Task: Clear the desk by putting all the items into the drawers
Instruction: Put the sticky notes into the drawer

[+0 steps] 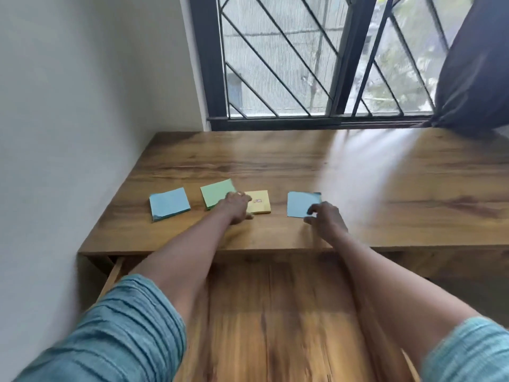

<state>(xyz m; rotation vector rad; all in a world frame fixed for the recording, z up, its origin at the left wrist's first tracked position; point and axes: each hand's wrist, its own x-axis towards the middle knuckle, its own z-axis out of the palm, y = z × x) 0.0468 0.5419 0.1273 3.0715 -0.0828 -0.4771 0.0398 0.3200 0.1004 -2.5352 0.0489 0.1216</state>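
Four sticky-note pads lie in a row on the wooden desk (358, 172): a blue pad (169, 203) at the left, a green pad (216, 192), a yellow pad (260, 204) and a second blue pad (301, 203) at the right. My left hand (234, 208) is stretched out over the gap between the green and yellow pads, covering the green pad's near right corner and the yellow pad's left edge. My right hand (326, 216) has its fingers spread on the near right corner of the second blue pad. All pads lie flat. An open wooden drawer (275, 312) extends below the desk's front edge.
A white wall (82, 119) borders the desk on the left. Behind the desk is a barred window (303, 64), with a dark curtain (473, 73) hanging at the back right corner. The image is blurred by motion.
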